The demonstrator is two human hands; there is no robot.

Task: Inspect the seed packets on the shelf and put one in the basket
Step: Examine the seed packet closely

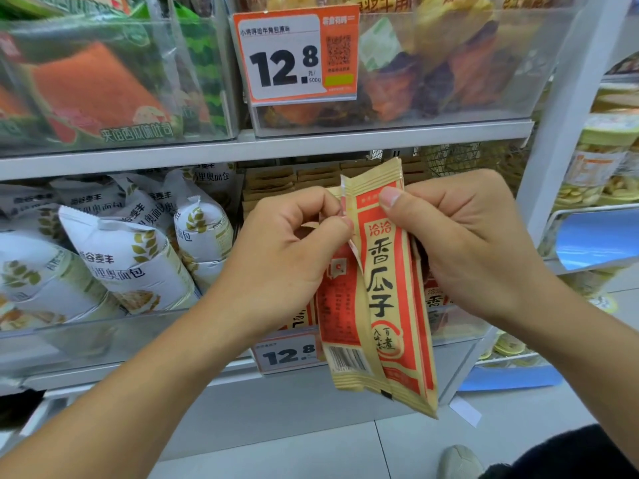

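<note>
Head view puts the shelf [262, 146] across the frame, its lower bin just behind the hands, stocked with more packets. In front of the shelf, the right hand [460, 236] pinches the front seed packet [387, 288] near its top; the left hand [294, 243] pinches a second packet [337, 305] beside it. Inspection looks underway; no basket shows, so the drop remains.

white shelving [262, 148] – pale tiled floor [345, 447]
</note>
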